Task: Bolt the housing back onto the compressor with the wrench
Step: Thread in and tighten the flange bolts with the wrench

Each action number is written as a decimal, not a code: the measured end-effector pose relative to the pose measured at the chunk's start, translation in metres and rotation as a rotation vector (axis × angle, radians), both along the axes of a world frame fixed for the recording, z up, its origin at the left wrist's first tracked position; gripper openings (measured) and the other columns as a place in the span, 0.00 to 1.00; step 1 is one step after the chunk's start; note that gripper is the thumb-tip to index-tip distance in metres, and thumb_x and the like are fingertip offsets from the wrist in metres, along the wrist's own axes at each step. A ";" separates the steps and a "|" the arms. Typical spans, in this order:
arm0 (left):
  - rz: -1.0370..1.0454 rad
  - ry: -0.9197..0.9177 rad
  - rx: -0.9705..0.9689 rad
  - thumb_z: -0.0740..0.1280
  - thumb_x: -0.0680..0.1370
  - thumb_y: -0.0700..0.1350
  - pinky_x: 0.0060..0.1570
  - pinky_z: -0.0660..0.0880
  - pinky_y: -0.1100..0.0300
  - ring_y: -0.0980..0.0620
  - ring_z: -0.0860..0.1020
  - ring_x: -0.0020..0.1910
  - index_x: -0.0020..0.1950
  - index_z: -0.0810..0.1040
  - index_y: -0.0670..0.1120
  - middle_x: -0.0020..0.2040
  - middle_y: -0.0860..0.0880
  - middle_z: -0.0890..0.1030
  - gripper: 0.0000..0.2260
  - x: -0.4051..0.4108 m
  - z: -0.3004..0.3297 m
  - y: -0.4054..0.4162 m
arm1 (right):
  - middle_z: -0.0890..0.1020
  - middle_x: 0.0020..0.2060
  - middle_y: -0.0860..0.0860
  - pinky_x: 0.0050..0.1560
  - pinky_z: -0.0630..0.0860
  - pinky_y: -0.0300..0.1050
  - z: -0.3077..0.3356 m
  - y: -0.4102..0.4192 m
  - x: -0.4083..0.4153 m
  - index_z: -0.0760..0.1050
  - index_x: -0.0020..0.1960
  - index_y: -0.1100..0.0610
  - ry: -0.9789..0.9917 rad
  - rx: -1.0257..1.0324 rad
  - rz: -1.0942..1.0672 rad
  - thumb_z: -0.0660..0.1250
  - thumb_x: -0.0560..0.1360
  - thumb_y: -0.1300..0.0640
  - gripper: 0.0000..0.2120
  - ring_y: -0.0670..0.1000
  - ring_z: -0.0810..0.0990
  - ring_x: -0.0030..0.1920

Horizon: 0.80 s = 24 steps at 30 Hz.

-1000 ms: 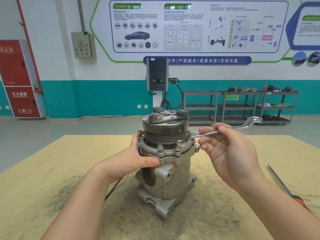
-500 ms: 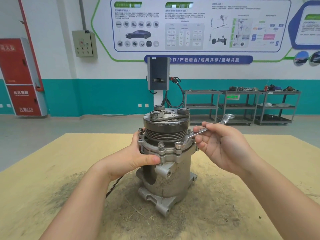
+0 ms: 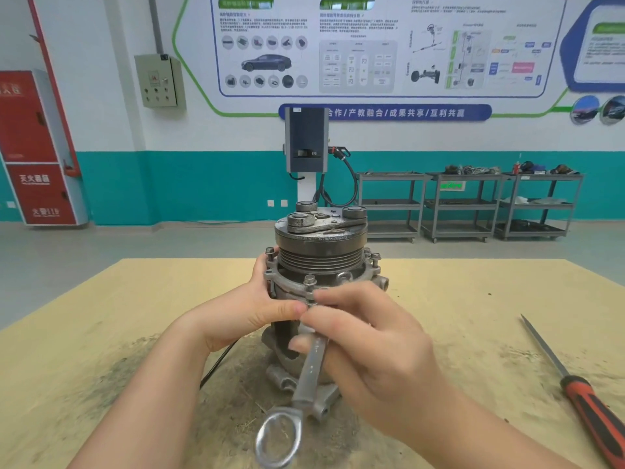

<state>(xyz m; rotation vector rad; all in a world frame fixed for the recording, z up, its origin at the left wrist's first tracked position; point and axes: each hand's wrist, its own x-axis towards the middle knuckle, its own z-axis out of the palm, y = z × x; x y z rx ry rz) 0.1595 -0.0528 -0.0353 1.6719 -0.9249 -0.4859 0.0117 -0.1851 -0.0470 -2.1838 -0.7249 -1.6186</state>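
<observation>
Change: half a second before, your right hand (image 3: 378, 360) held the wrench (image 3: 306, 374) out to the right of the compressor (image 3: 318, 265); you swung it round toward you, ring end nearest you.
Meaning: probably a tightening stroke on a front flange bolt (image 3: 309, 280); the working end was hidden under your fingers.
Right hand: curled round the wrench shank.
Left hand (image 3: 250, 309): gripped the housing (image 3: 287, 286), thumb in front.
Beside right hand: screwdriver (image 3: 588, 404), well off.
Writing: wall banner "合作/产教融合/成果共享/互利共赢"; the red cabinet's text was too blurred.
</observation>
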 end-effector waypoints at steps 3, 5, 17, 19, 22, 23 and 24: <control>0.002 0.025 -0.003 0.83 0.45 0.65 0.74 0.65 0.49 0.55 0.73 0.69 0.78 0.50 0.55 0.71 0.55 0.73 0.68 -0.001 0.001 0.000 | 0.81 0.44 0.55 0.44 0.79 0.43 0.012 0.003 -0.004 0.77 0.52 0.59 0.023 0.271 0.174 0.60 0.81 0.54 0.10 0.50 0.81 0.43; 0.001 0.029 0.004 0.83 0.44 0.66 0.75 0.64 0.50 0.55 0.72 0.70 0.78 0.50 0.55 0.71 0.56 0.72 0.69 -0.001 0.001 0.000 | 0.81 0.39 0.54 0.38 0.78 0.42 0.027 -0.002 -0.009 0.69 0.54 0.54 0.077 0.660 0.346 0.55 0.82 0.55 0.05 0.51 0.81 0.37; 0.000 0.042 0.010 0.83 0.45 0.65 0.75 0.64 0.49 0.54 0.72 0.70 0.78 0.49 0.56 0.71 0.54 0.72 0.69 0.001 0.001 -0.001 | 0.81 0.31 0.57 0.28 0.74 0.40 0.038 -0.048 0.010 0.67 0.50 0.61 0.495 1.410 0.718 0.52 0.83 0.64 0.06 0.51 0.77 0.27; -0.001 0.040 0.017 0.83 0.45 0.66 0.75 0.64 0.49 0.54 0.72 0.70 0.78 0.49 0.56 0.71 0.55 0.71 0.69 0.001 0.001 -0.001 | 0.82 0.35 0.57 0.29 0.75 0.41 0.024 -0.041 0.009 0.66 0.49 0.61 0.335 1.254 0.670 0.52 0.84 0.61 0.07 0.52 0.79 0.29; -0.003 0.035 0.016 0.83 0.44 0.66 0.75 0.63 0.47 0.53 0.71 0.71 0.78 0.49 0.56 0.72 0.54 0.71 0.69 0.001 0.002 0.000 | 0.82 0.41 0.57 0.35 0.78 0.44 0.002 -0.025 0.008 0.67 0.51 0.55 0.004 0.836 0.523 0.54 0.83 0.55 0.05 0.54 0.82 0.34; -0.002 0.034 0.016 0.83 0.44 0.67 0.74 0.64 0.46 0.52 0.71 0.71 0.78 0.50 0.56 0.72 0.53 0.71 0.69 0.001 0.002 0.000 | 0.81 0.43 0.57 0.36 0.78 0.44 -0.003 -0.021 0.007 0.69 0.52 0.51 -0.053 0.681 0.483 0.55 0.83 0.53 0.05 0.53 0.82 0.36; -0.001 0.033 0.016 0.82 0.44 0.67 0.74 0.64 0.45 0.52 0.71 0.71 0.78 0.50 0.56 0.73 0.53 0.71 0.69 0.000 0.002 0.000 | 0.80 0.45 0.57 0.38 0.79 0.44 -0.005 -0.018 0.007 0.70 0.52 0.51 -0.072 0.558 0.442 0.56 0.83 0.53 0.05 0.53 0.83 0.38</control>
